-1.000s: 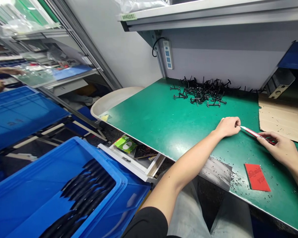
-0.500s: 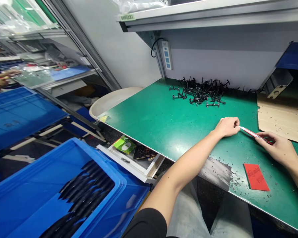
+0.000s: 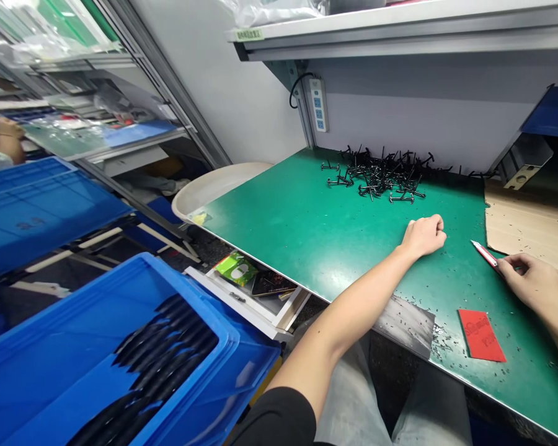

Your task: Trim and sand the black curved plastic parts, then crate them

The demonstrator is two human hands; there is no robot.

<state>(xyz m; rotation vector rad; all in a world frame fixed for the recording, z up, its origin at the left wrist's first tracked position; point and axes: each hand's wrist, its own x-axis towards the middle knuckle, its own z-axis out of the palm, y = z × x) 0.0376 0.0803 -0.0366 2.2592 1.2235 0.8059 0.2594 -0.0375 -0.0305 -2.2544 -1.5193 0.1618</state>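
Observation:
In my right hand (image 3: 534, 282) is a slim red-and-white utility knife (image 3: 485, 254), its pale pointed end aimed up and left. My left hand (image 3: 424, 236) is closed over the green mat, fingers curled away from me. Whatever it may hold is hidden. A gap separates the knife tip from my left hand. Behind my hands lies a tangled pile of black T-ended plastic parts (image 3: 385, 173). Nearer me are a red card (image 3: 482, 336) with dark writing and a grey plate (image 3: 407, 322), with small black scraps scattered around them.
The green tabletop (image 3: 270, 217) meets cardboard (image 3: 525, 223) on the right. A metal bracket (image 3: 525, 167) juts out above it. Overhead runs a shelf (image 3: 400, 37). At left are a blue bin (image 3: 41, 384) with black parts and an open drawer (image 3: 242, 303). Another person's hands (image 3: 9, 133) show far left.
My right hand and the knife have moved right, away from my left hand. The left hand has turned slightly and stays closed. The view has shifted a little.

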